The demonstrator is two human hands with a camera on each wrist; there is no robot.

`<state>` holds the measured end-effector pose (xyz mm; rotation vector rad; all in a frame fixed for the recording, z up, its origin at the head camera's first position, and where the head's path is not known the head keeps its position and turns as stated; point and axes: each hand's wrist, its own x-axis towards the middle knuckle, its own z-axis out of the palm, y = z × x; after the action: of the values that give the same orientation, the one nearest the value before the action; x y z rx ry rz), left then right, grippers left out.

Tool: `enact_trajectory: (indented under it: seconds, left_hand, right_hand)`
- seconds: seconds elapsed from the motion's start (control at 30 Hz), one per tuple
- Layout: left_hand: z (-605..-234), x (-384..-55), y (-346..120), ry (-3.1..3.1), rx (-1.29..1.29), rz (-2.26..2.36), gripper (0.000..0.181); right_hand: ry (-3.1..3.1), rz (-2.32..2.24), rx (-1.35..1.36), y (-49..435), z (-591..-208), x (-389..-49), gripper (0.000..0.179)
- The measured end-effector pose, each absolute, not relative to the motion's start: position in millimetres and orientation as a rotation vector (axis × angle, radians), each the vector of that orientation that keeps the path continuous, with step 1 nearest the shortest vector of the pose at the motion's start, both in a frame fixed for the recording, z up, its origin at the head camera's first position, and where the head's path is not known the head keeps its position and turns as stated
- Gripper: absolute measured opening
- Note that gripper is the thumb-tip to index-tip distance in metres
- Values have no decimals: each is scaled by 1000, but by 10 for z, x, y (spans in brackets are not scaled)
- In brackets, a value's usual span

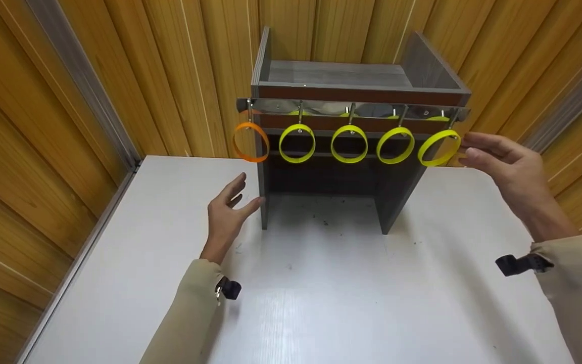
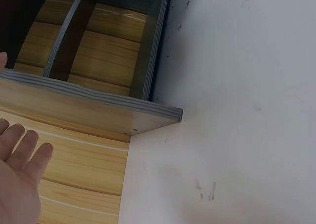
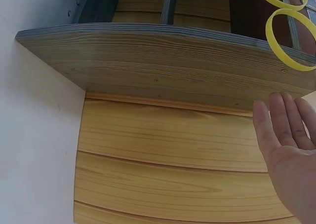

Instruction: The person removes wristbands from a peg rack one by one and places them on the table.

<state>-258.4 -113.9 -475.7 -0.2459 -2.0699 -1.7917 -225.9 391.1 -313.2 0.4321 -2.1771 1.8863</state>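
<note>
A row of rings hangs from hooks on a shiny metal rail (image 1: 321,107) in the head view. At the left end is an orange ring (image 1: 255,160); the others are yellow, the rightmost yellow ring (image 1: 435,163) tilted. My right hand (image 1: 511,162) is raised just beside that ring, thumb tip and fingers near its right edge. In the right wrist view, its fingers (image 3: 279,116) extend below a yellow ring (image 3: 279,49) with nothing gripped. Below the orange ring, my left hand (image 1: 226,212) hovers by the shelf's left side, thumb and fingers spread apart and holding nothing.
The rail runs across the front of a grey wooden shelf unit (image 1: 402,202) standing on a white table (image 1: 321,283). Wooden plank walls (image 1: 170,76) rise behind and at both sides. Small dark specks dot the tabletop beneath the unit. Each sleeve carries a black wrist device.
</note>
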Motion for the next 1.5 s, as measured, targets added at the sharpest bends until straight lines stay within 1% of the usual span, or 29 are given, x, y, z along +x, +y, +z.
enact_trajectory:
  seconds: [0.5, 0.77, 1.23, 1.5]
  left_hand:
    - [-4767, -2628, -1015, -2095, -185, -1844, 61]
    - [-4778, -2655, -974, -2039, -173, -1891, 55]
    - [-4786, -2668, -920, -1990, -162, -1908, 44]
    - [-4793, -2674, -899, -2010, -117, -1824, 36]
  right_hand:
    - [-2224, 1905, 447, 3839, -3127, -2280, 39]
    - [-2095, 2053, 554, 3811, -3146, -2290, 35]
    - [-2023, 2110, 559, 3797, -3176, -2283, 30]
    - [-1970, 2141, 537, 3783, -3150, -2255, 29]
